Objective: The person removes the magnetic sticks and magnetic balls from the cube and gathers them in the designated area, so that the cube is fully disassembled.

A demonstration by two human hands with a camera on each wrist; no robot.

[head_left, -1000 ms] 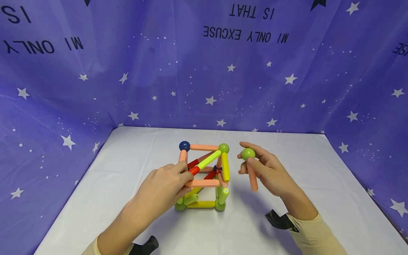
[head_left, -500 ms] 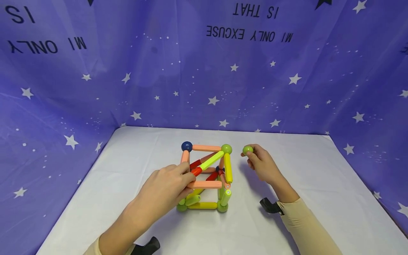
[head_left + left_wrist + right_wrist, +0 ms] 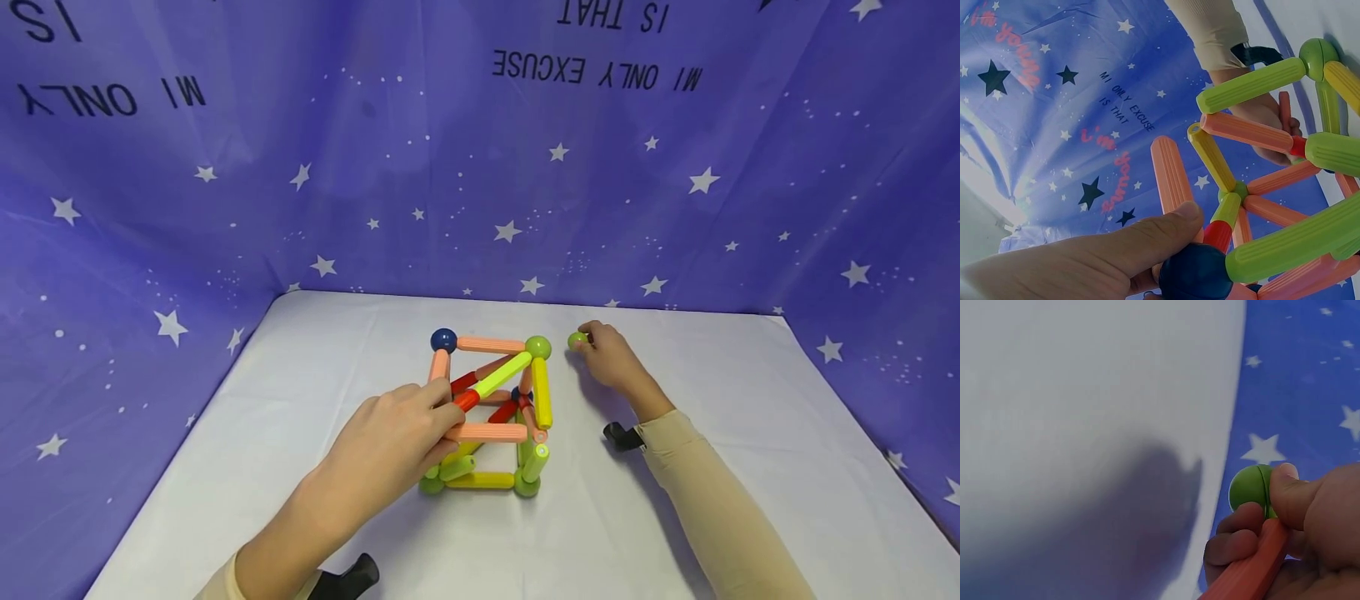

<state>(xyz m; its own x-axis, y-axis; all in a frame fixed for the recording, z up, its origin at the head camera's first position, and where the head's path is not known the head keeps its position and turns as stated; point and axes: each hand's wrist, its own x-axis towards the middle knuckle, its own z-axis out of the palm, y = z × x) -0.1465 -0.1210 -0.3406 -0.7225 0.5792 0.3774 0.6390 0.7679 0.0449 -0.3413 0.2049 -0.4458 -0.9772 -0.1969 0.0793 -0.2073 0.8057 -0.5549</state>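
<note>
Purple-blue cloth backdrop, glossy folds, white stars and black lettering, behind a table [image 3: 322,358] in plain, faintly creased white cloth.

Stick frame [image 3: 480,481] – boxy, smooth round balls plus ribbed plastic-looking sticks in pink, yellow, green and red – sits mid-table. Left hand [image 3: 397,429] is on its near upper left corner, thumb and fingers pinching the lower end of a pink stick [image 3: 1171,172] where it meets a glossy dark blue ball [image 3: 1194,275]; the ball is right under the thumb. That stick's other end is free. A lime stick [image 3: 504,375] with a red end runs diagonally from the left hand to the far upper right green corner ball [image 3: 537,347]. Yellow stick [image 3: 542,393] off that ball: far end free.

Right hand [image 3: 611,358] is to the right of the frame, apart from it – thumb and curled fingers pinching a loose green ball [image 3: 1247,487], seam line visible, with a ribbed salmon stick [image 3: 1241,575] touching it and running back along the palm. Can't tell if the loose green ball touches the cloth.

Further out: beige sleeve [image 3: 720,508], black wrist mount [image 3: 348,579] at the left wrist, soft arm shadow on the cloth.
</note>
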